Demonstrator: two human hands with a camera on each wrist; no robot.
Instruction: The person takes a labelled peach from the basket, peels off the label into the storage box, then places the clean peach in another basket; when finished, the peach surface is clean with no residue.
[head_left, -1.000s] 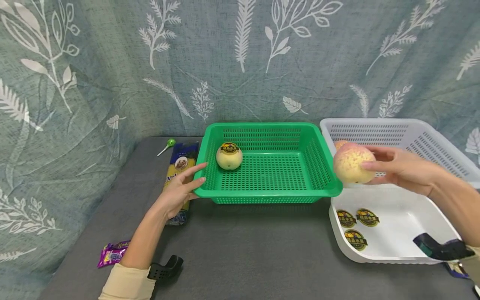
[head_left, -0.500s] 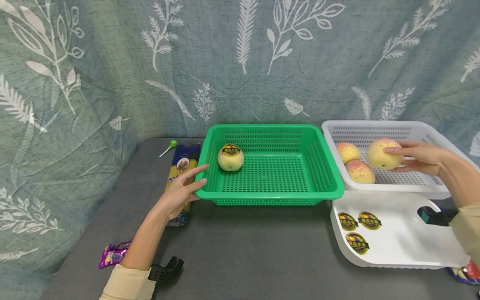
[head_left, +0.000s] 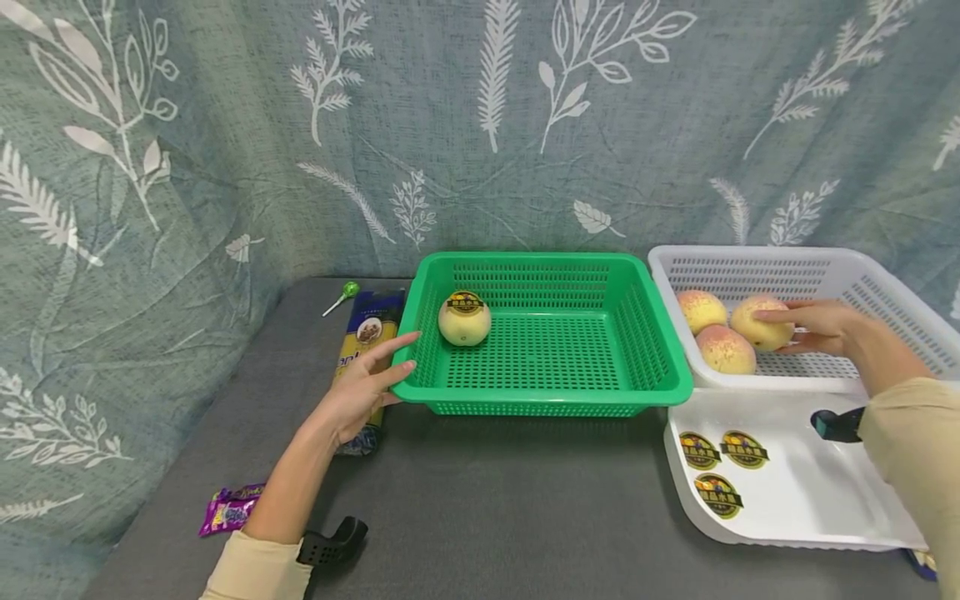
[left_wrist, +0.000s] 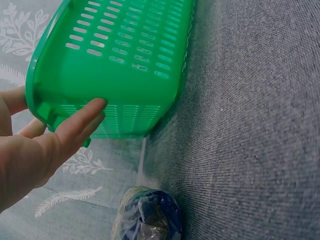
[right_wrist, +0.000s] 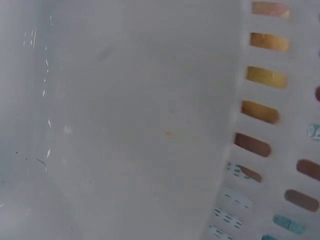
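Observation:
My left hand point(head_left: 360, 396) holds the left rim of a green plastic basket point(head_left: 555, 396); in the left wrist view one finger lies along the outer wall point(left_wrist: 80, 117). Inside it sits a pale peach point(head_left: 465, 327) bearing a dark fruit sticker point(head_left: 465, 303). At the right, my right hand point(head_left: 821, 325) grips a yellow-pink peach point(head_left: 761, 323) low inside a white slotted basket point(head_left: 787, 382). Two more peaches, one at the back point(head_left: 701, 312) and one in front point(head_left: 725, 350), lie beside it. The right wrist view shows white plastic and slots, without clear sight of the fingers.
In front of the white basket stands a white tray point(head_left: 802, 492) with several round stickers point(head_left: 717, 495). Left of the green basket lie a blue-yellow packet point(head_left: 369, 333), a green lollipop point(head_left: 350, 289) and purple wrapped sweets point(head_left: 228, 510). A patterned curtain point(head_left: 525, 125) hangs behind.
My right hand has carried the peach rightward from beside the green basket, then down into the white basket next to the other two peaches. The left hand stays at the green rim.

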